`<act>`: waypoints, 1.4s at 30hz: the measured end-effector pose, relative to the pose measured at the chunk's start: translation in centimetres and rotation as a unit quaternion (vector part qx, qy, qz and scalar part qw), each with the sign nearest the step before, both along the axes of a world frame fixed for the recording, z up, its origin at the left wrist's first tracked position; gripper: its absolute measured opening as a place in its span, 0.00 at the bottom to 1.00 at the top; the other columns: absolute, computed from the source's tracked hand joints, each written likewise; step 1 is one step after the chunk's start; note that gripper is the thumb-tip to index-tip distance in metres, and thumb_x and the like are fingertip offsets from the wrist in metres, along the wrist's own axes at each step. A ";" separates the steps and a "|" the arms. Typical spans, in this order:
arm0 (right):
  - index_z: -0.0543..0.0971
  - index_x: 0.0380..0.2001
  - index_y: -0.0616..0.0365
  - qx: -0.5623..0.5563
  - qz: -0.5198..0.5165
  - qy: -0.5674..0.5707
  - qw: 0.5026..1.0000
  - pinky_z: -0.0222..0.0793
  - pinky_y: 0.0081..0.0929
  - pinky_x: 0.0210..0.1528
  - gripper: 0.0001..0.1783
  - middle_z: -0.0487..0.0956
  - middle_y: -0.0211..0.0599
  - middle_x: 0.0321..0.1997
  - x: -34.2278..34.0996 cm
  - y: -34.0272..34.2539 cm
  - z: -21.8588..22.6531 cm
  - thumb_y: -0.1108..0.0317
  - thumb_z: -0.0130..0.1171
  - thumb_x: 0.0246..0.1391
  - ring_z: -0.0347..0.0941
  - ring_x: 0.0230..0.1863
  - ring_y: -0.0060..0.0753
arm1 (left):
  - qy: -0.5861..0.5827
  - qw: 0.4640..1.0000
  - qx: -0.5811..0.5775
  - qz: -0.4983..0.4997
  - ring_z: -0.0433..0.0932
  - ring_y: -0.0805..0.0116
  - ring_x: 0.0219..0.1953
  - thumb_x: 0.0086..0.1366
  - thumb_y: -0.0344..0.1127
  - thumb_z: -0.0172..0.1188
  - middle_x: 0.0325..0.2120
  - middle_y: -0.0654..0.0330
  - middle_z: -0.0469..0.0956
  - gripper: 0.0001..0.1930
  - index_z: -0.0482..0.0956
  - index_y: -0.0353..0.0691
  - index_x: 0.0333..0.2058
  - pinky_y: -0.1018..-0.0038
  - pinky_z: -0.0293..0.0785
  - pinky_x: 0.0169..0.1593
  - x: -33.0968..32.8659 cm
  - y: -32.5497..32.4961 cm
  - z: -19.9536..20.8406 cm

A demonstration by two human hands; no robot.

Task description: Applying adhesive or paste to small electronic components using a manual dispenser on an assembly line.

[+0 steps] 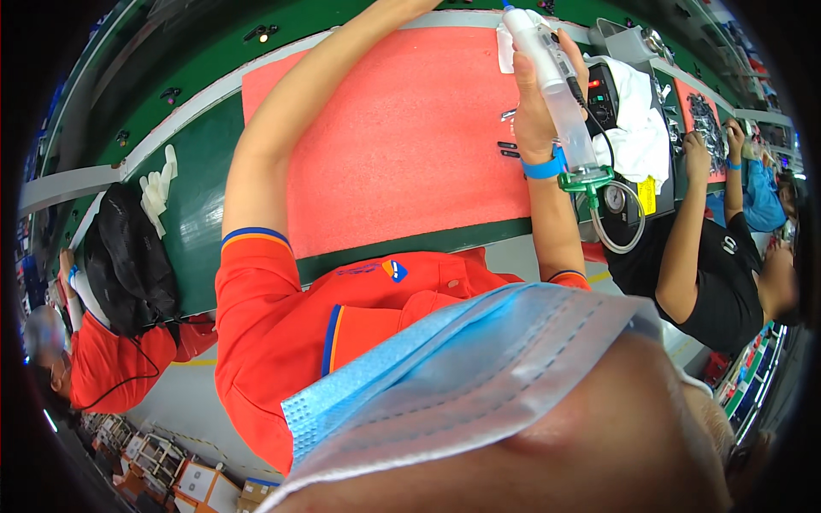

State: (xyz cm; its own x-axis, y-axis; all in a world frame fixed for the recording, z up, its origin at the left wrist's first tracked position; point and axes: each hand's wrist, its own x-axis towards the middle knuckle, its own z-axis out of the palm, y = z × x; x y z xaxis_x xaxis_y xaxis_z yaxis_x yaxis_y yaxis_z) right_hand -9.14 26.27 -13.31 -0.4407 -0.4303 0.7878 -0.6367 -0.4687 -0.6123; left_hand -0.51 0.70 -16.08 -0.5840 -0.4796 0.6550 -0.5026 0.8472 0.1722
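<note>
My right hand (534, 115) is wrapped round a white and clear glue-dispensing syringe (560, 103) with a blue tip pointing to the far edge. From its green end cap (586, 179) a clear air hose loops down, and a black cable runs along the barrel. A blue band circles my right wrist. My left arm reaches across the pink foam mat (402, 137) to the top edge of the picture. Only the edge of my left hand (417, 5) shows there; its fingers are cut off. Small black parts (509, 150) lie on the mat beside my right hand.
Right of the mat stands a black dispenser box (603, 98) with a pressure gauge (614, 198), partly under a white cloth (637, 111). White gloves (156, 192) and a black bag (128, 256) lie at left. A green line with small parts runs beyond. Co-workers sit on both sides.
</note>
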 end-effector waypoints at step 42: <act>0.76 0.54 0.67 0.165 0.134 -0.068 0.975 0.79 0.27 0.51 0.24 0.84 0.45 0.46 2.1 2.0 0.5 0.72 0.71 0.55 0.81 0.47 0.31 | 0.112 0.605 0.762 -0.202 0.83 0.72 0.26 0.77 0.38 0.53 0.31 0.56 0.83 0.14 0.79 0.30 0.43 0.79 0.81 0.28 12.2 10.5 -0.6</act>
